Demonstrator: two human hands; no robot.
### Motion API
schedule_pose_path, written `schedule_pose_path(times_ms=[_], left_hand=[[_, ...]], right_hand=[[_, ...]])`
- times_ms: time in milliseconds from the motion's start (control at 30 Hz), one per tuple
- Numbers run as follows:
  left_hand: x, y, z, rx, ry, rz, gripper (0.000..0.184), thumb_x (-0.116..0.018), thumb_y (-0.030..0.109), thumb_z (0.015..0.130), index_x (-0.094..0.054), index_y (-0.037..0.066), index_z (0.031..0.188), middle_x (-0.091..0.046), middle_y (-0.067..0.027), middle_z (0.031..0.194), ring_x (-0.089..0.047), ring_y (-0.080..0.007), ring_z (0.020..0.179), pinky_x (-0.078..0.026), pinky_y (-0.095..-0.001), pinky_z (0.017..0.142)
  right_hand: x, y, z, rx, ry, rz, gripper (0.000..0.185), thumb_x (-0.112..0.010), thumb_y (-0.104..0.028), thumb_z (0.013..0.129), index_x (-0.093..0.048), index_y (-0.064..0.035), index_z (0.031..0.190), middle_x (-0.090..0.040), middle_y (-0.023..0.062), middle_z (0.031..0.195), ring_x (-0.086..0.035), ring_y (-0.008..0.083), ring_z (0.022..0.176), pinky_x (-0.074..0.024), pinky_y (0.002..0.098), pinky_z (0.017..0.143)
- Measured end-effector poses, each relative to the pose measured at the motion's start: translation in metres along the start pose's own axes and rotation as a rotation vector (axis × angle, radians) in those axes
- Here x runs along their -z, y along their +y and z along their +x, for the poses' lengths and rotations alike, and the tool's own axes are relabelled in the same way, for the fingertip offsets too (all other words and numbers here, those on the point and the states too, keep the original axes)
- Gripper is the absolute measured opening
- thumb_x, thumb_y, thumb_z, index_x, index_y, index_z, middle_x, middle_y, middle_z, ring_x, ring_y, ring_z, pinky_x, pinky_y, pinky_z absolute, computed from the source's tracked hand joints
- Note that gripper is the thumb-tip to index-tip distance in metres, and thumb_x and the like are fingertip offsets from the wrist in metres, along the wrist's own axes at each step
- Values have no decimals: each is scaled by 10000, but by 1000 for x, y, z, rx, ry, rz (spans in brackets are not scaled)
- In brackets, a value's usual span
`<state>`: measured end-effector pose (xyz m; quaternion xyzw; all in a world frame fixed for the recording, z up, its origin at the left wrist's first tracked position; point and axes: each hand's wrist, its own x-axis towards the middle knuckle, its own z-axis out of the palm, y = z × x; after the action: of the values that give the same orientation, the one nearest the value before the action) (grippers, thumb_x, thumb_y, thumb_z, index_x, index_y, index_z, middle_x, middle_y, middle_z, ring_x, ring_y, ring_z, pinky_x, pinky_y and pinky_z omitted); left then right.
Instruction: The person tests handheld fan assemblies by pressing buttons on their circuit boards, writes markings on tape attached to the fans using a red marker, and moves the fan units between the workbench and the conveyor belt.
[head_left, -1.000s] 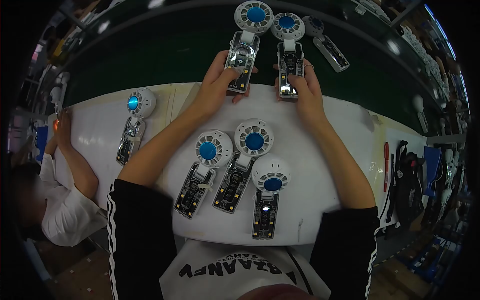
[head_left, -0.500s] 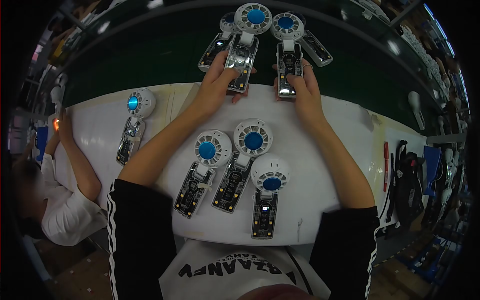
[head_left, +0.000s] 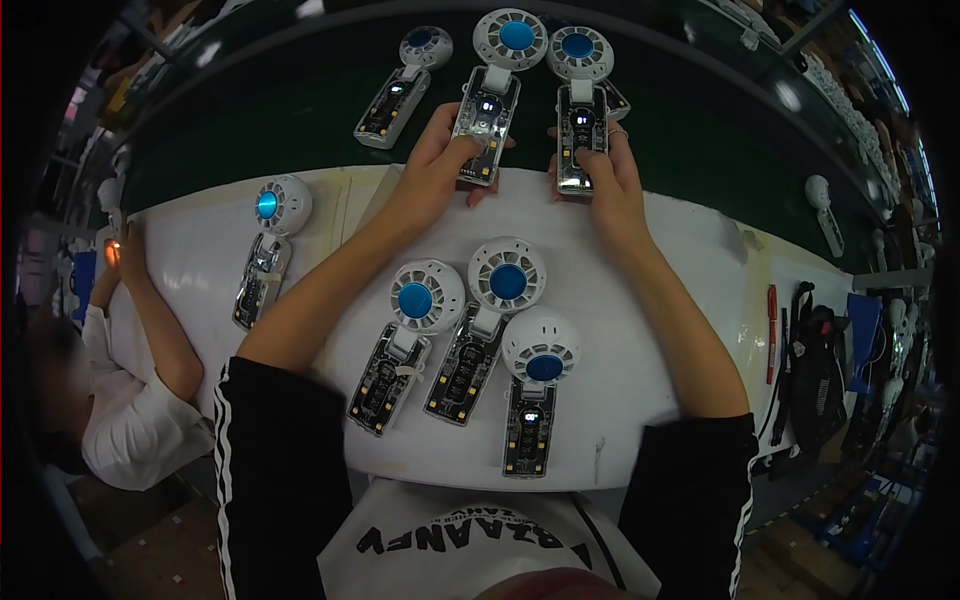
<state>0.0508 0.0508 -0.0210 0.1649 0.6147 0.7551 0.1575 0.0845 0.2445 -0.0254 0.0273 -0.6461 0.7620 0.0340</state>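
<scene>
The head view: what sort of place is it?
Probably an electronics assembly line: handheld fans with visible circuit boards on a white table, more on a green surface, and a co-worker nearby.

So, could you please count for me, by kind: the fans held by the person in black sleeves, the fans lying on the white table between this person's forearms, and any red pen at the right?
Held fans: 2
Lying fans: 3
Red pen: 1
Total: 6
</scene>
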Motion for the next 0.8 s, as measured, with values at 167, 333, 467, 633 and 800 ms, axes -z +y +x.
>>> schedule_pose_path(times_ms=[167, 333, 467, 633, 800], left_hand=[[1, -2, 1, -21, -5, 8, 333, -395, 113, 889, -312, 33, 1202, -571, -178, 1029, -570, -165, 619, -435, -247, 449], [2, -2, 1, -22, -8, 3, 338, -397, 111, 886, -311, 32, 1202, -570, -181, 1025, -571, -167, 620, -444, -256, 448], [0, -1, 1, -11, -3, -10, 340, -392, 105, 886, -307, 32, 1206, -570, -183, 1028, -570, -168, 615, -449, -254, 450], [0, 0, 1, 3, -8, -16, 340, -389, 107, 889, -304, 32, 1210, -568, -187, 1030, -579, -175, 628, -458, -252, 457], [-2, 2, -2, -4, 0, 11, 349, -369, 111, 870, -319, 31, 1206, -565, -180, 1035, -581, -183, 657, -458, -262, 467]], right_hand=[[-1, -1, 0, 5, -14, -13, 486, -377, -87, 857, -259, -43, 1326, -565, 154, 1089, -590, 162, 727, -511, 294, 571], [0, 0, 1, -1, -23, -20, 486, -379, -84, 854, -257, -42, 1322, -558, 158, 1102, -591, 165, 737, -514, 298, 568], [0, 0, 0, 5, -22, -8, 475, -382, -84, 856, -264, -38, 1313, -554, 158, 1109, -590, 163, 747, -515, 299, 568], [1, 0, 0, -9, -20, -16, 469, -383, -87, 861, -264, -39, 1312, -554, 156, 1110, -588, 159, 747, -514, 298, 577], [1, 0, 0, -18, -19, -2, 472, -383, -87, 860, -262, -43, 1313, -554, 156, 1107, -586, 158, 745, -515, 297, 585]])
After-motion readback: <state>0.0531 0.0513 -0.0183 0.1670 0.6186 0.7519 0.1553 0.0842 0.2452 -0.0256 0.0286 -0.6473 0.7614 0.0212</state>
